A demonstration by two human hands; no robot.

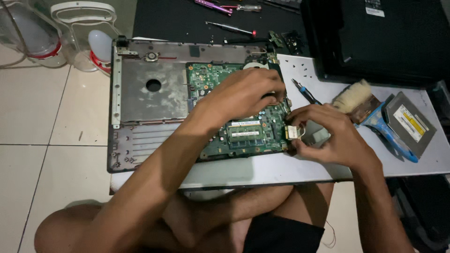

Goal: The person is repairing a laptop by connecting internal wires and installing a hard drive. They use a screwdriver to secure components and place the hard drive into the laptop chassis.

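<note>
Both hands on green motherboard (pixel 243 126), right hand (pixel 328 138) pinching small card (pixel 293 132)

left hand (pixel 243 93) hiding the green circuit board's (pixel 248 136) upper right, black laptop (pixel 375 37) cut off by the top edge

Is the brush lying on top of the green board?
No, the brush lies on the white surface to the right of the green board, beside the right hand.

Home floor repair spot: tiled floor (pixel 56 122), low white board (pixel 262 171), screwdrivers (pixel 225 7), opened laptop chassis (pixel 140 93).
</note>
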